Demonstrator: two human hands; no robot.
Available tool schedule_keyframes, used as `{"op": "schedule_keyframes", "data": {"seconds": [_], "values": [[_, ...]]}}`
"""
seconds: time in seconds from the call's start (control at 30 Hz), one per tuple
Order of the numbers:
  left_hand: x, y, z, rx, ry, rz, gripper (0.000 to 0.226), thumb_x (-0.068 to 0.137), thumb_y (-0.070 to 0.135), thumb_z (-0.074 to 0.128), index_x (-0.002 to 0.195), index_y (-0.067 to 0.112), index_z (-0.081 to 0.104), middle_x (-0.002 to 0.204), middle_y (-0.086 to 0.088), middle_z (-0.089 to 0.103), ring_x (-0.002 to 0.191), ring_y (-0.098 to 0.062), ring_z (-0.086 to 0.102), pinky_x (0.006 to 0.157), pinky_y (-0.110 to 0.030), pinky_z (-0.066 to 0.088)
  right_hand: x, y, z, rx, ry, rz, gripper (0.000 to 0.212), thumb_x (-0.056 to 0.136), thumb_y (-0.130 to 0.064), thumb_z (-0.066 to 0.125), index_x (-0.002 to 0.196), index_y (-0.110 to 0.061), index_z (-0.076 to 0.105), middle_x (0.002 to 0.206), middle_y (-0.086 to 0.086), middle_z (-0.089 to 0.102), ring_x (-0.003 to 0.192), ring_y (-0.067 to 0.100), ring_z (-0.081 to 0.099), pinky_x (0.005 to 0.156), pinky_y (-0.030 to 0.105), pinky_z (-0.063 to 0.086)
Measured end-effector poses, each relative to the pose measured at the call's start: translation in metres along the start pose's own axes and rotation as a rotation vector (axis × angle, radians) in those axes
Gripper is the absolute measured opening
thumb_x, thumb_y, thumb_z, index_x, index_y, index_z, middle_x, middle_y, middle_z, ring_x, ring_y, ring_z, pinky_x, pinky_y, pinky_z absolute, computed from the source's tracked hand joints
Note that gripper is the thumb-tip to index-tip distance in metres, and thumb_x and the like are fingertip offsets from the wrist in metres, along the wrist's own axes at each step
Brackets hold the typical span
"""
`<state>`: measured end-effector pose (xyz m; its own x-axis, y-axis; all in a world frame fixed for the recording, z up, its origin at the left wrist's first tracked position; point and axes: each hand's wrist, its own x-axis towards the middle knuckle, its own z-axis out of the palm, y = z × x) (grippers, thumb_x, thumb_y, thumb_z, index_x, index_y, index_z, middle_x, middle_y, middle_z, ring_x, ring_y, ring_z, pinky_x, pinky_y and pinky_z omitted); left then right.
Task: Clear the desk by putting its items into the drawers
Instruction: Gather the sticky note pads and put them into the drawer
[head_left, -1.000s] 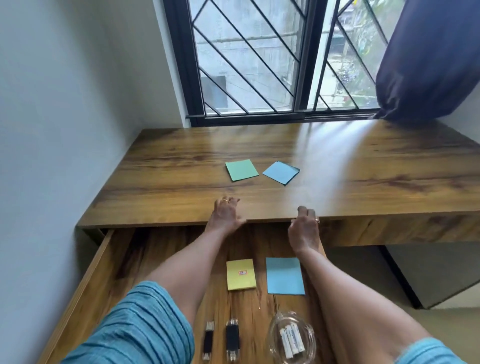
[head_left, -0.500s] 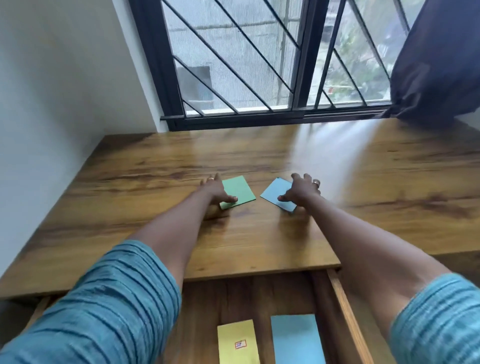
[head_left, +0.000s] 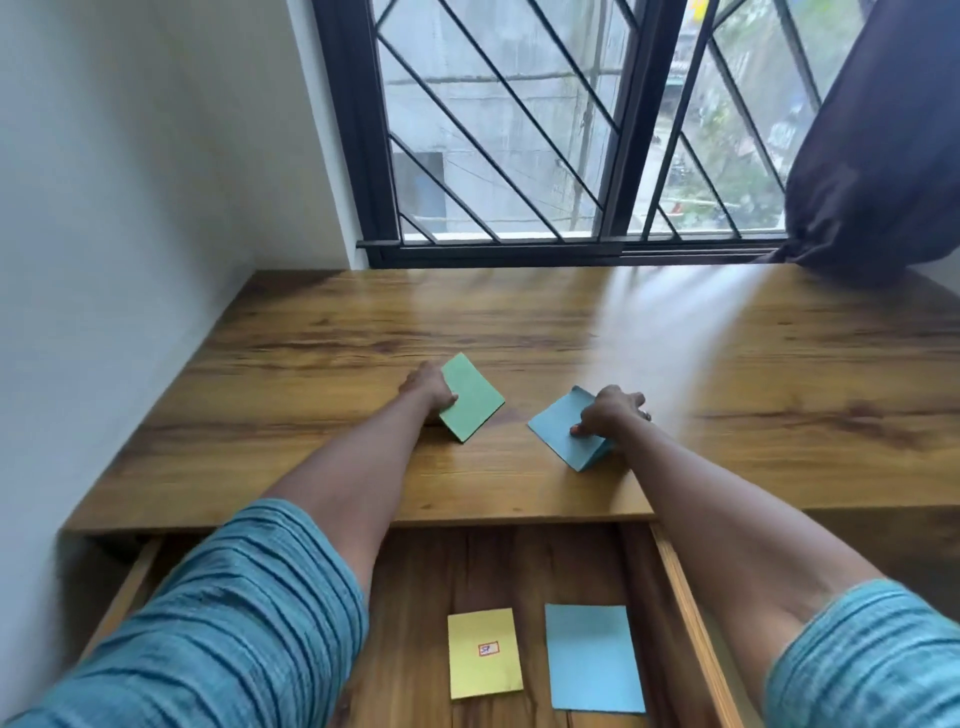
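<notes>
Gripping one note pad in each hand, the person reaches across the desk (head_left: 727, 364) above the open drawer (head_left: 670, 571).

**Grip state**
- The left hand (head_left: 428, 392) is clamped on the left edge of the green pad (head_left: 470, 397). The pad is tilted up, with its near corner low over the desk surface.
- The right hand (head_left: 610, 410) pinches the blue pad (head_left: 566, 434), with the thumb on top and the fingers curled over the far edge. The pad is tilted, with its near corner at the desk. Whether that corner touches the wood cannot be determined.

**Location of items**
Both pads are at mid-desk, near each other but apart. The drawer lies below the near edge and already holds a yellow pad (head_left: 484, 652) and a blue sheet (head_left: 595, 657) side by side.

**Probable faults**
- Each grip holds one edge only. Loose sheets are likely to fan open or peel off in transit.
- A low corner may drag or catch on the desk lip, twisting the pad out of the pinch.
- A release short of the drawer drops the pad on the floor to the right of the drawer wall.
- Setting a pad on the items already stored may shift them.
</notes>
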<state>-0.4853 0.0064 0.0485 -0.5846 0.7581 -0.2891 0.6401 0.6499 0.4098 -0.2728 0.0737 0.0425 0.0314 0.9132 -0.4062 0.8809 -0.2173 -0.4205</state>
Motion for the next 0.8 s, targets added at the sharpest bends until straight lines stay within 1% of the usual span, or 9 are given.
{"op": "schedule_keyframes", "data": {"seconds": [0.1, 0.17, 0.3, 0.4, 0.47, 0.53, 0.67, 0.73, 0.8], "values": [[-0.039, -0.025, -0.005, -0.164, 0.080, -0.039, 0.046, 0.093, 0.017, 0.056, 0.134, 0.003, 0.038, 0.135, -0.019, 0.049, 0.124, -0.034, 0.049, 0.097, -0.036, 0.043, -0.031, 0.013, 0.006, 0.210, 0.032, -0.054, 0.043, 0.090, -0.012, 0.056, 0.128, -0.002, 0.041, 0.133, 0.021, 0.046, 0.120, 0.037, 0.048, 0.097, 0.040, 0.044], [-0.065, -0.041, -0.006, -0.283, 0.128, -0.074, 0.040, 0.093, 0.013, 0.055, 0.130, 0.004, 0.042, 0.130, -0.019, 0.052, 0.117, -0.034, 0.054, 0.095, -0.038, 0.049, -0.055, 0.020, 0.010, 0.341, 0.049, -0.073, 0.033, 0.090, -0.007, 0.048, 0.122, 0.000, 0.047, 0.124, 0.022, 0.054, 0.111, 0.037, 0.055, 0.088, 0.042, 0.052], [-0.130, -0.082, -0.007, -0.340, 0.199, -0.085, 0.039, 0.093, 0.012, 0.056, 0.129, 0.003, 0.046, 0.129, -0.017, 0.055, 0.117, -0.032, 0.055, 0.088, -0.032, 0.049, -0.106, 0.039, 0.032, 0.425, 0.024, -0.122, 0.030, 0.088, -0.006, 0.043, 0.113, 0.002, 0.057, 0.115, 0.023, 0.059, 0.107, 0.038, 0.058, 0.088, 0.047, 0.053], [-0.178, -0.117, -0.004, -0.333, 0.204, -0.122, 0.039, 0.094, 0.011, 0.052, 0.132, 0.003, 0.046, 0.131, -0.016, 0.055, 0.120, -0.031, 0.053, 0.092, -0.034, 0.044, -0.132, 0.054, 0.065, 0.448, -0.076, -0.118, 0.026, 0.087, -0.006, 0.042, 0.103, 0.001, 0.062, 0.112, 0.025, 0.062, 0.105, 0.038, 0.060, 0.087, 0.046, 0.054], [-0.206, -0.146, 0.000, -0.340, 0.195, -0.151, 0.039, 0.093, 0.011, 0.054, 0.132, 0.003, 0.049, 0.131, -0.016, 0.056, 0.120, -0.030, 0.054, 0.093, -0.033, 0.044, -0.159, 0.061, 0.088, 0.526, -0.144, -0.081, 0.022, 0.087, -0.004, 0.043, 0.097, -0.001, 0.062, 0.105, 0.022, 0.063, 0.096, 0.037, 0.063, 0.080, 0.044, 0.055], [-0.227, -0.173, 0.004, -0.354, 0.190, -0.198, 0.038, 0.092, 0.011, 0.056, 0.129, 0.002, 0.052, 0.130, -0.017, 0.058, 0.119, -0.029, 0.056, 0.093, -0.031, 0.044, -0.190, 0.064, 0.106, 0.614, -0.209, -0.067, 0.025, 0.087, 0.001, 0.044, 0.103, -0.003, 0.063, 0.102, 0.019, 0.061, 0.094, 0.036, 0.061, 0.074, 0.043, 0.056], [-0.250, -0.218, 0.014, -0.418, 0.190, -0.305, 0.035, 0.092, 0.011, 0.057, 0.127, 0.003, 0.055, 0.129, -0.016, 0.059, 0.117, -0.028, 0.058, 0.087, -0.029, 0.046, -0.233, 0.066, 0.143, 0.662, -0.293, -0.063, 0.029, 0.091, 0.005, 0.043, 0.115, -0.003, 0.057, 0.111, 0.020, 0.058, 0.098, 0.034, 0.061, 0.056, 0.033, 0.054], [-0.250, -0.237, 0.024, -0.469, 0.183, -0.350, 0.035, 0.093, 0.009, 0.055, 0.128, 0.002, 0.054, 0.128, -0.016, 0.059, 0.115, -0.028, 0.059, 0.078, -0.026, 0.046, -0.245, 0.062, 0.163, 0.633, -0.314, -0.054, 0.029, 0.094, 0.002, 0.043, 0.121, -0.005, 0.052, 0.117, 0.019, 0.057, 0.103, 0.034, 0.060, 0.065, 0.038, 0.058], [-0.247, -0.253, 0.034, -0.515, 0.190, -0.392, 0.036, 0.093, 0.008, 0.055, 0.128, 0.002, 0.053, 0.128, -0.017, 0.058, 0.113, -0.030, 0.060, 0.083, -0.028, 0.051, -0.252, 0.058, 0.184, 0.611, -0.318, -0.040, 0.032, 0.096, -0.001, 0.046, 0.128, -0.006, 0.047, 0.121, 0.018, 0.056, 0.104, 0.032, 0.060, 0.075, 0.039, 0.059]]}}
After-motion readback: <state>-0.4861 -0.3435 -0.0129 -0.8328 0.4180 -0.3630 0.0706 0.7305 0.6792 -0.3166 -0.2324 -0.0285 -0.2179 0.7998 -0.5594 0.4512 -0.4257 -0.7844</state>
